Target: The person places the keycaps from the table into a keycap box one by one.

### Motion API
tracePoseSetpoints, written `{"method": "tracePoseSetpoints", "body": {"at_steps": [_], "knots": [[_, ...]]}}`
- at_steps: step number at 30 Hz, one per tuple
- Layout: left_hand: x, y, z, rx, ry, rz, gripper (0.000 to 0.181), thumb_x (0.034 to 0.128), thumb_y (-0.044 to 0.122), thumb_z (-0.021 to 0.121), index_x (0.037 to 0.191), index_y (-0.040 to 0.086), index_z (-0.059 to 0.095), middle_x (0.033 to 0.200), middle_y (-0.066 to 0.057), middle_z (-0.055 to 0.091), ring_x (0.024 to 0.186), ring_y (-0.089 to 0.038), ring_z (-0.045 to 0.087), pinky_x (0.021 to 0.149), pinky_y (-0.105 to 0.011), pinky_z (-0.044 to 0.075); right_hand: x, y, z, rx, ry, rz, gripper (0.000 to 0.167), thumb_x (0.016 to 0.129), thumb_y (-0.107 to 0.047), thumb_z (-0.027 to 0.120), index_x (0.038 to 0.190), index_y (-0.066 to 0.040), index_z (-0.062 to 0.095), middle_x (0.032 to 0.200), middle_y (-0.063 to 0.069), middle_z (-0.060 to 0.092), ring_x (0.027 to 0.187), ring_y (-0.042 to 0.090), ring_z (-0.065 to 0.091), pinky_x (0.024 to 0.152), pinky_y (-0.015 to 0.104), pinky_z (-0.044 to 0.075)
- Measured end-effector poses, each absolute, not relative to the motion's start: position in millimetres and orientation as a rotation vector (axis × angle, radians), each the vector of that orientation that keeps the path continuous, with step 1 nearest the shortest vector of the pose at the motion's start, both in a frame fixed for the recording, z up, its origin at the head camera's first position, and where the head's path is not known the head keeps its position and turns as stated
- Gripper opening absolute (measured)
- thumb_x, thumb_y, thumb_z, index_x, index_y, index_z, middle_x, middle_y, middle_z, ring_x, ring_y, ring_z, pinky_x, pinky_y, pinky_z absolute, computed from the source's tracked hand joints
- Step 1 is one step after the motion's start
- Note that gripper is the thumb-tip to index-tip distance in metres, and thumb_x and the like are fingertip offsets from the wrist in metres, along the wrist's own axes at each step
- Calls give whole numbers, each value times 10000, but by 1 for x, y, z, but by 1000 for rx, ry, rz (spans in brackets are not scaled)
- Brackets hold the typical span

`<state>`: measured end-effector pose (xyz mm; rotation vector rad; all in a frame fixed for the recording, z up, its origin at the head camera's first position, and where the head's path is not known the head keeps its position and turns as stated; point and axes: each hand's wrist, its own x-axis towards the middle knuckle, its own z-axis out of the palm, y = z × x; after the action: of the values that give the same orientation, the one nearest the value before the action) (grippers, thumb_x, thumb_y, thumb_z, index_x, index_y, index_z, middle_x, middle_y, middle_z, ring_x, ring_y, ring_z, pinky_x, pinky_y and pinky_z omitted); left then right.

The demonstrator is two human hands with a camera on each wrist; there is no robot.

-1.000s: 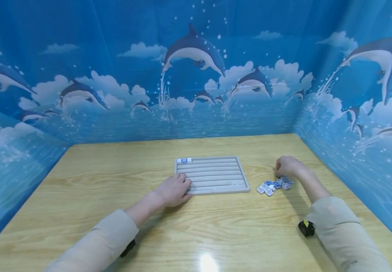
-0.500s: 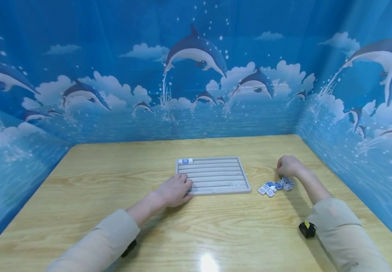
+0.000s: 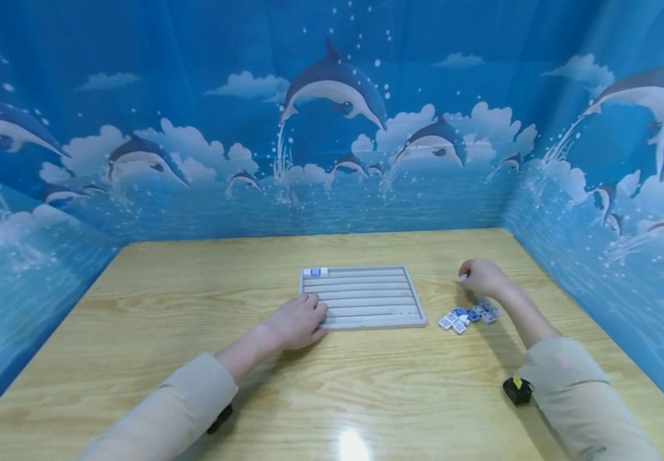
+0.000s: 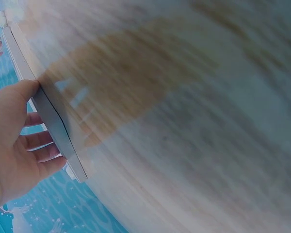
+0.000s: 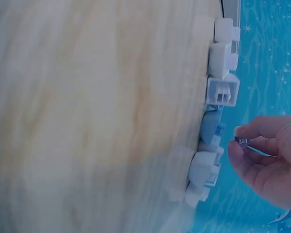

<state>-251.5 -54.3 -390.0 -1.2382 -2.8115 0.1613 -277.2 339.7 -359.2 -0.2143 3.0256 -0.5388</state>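
We see the right hand (image 3: 484, 278) pinching a single keycap (image 5: 242, 141) above the table, beyond the loose keycaps (image 3: 474, 315). From it the grooved tray (image 3: 374, 296) lies leftward, well apart, long axis running left to right. The left hand (image 3: 296, 322), nearer the tray, grips its near-left corner; three seated keycaps (image 3: 315, 273) occupy the far-left corner.

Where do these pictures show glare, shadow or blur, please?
Head: white glare on the table's near part, a shadow beside the right arm, keys too small to read. Left wrist: table grain smeared; a brownish patch beside the tray, shadow or reflection, I cannot tell. Right wrist: hazy, table streaked and soft.
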Motion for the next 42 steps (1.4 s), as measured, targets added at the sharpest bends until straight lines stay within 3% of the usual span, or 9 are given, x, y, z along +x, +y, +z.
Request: {"method": "tracePoseSetpoints", "body": {"at_steps": [5,13,20,25,32,42], "knots": [[-251,-54,-388,-1228,-2817,165,313,913,388,545,990,86,536,917,-62,463,853,-205,447,737,-338,435,-277,332,-356,-198,3052,-603,191,817,-21,529,961,101,560,865,190,583,768,299,524,699,437,435],[-250,-53,-386,-1223,-2820,176,311,914,387,548,993,86,538,916,-57,464,849,-202,449,733,-338,435,-276,318,-352,-290,3106,-648,302,833,-41,525,1084,115,587,1010,260,608,921,383,559,795,496,426],[-251,-53,-388,-1231,-2811,182,319,914,395,542,997,87,537,914,-59,463,847,-198,452,733,-333,440,-278,306,-349,-401,3143,-672,232,789,-14,557,981,103,616,874,193,632,808,320,577,737,461,449],[-250,-53,-388,-1231,-2818,179,322,916,395,538,1010,87,536,924,-61,465,855,-197,451,744,-331,442,-279,297,-348,-419,3127,-710,200,799,-25,559,960,85,603,876,182,625,796,302,571,719,447,454],[-250,-54,-389,-1231,-2811,184,316,915,393,541,997,88,538,912,-60,462,841,-195,447,727,-328,438,-285,287,-349,-508,3098,-741,248,803,9,561,1032,88,618,847,138,626,753,251,571,672,397,465],[-250,-54,-390,-1241,-2791,176,305,915,392,544,971,93,533,890,-51,448,818,-189,436,702,-322,428,-292,267,-347,-527,3055,-786,278,799,48,569,1069,99,610,1017,247,623,807,283,638,677,363,512]]}}
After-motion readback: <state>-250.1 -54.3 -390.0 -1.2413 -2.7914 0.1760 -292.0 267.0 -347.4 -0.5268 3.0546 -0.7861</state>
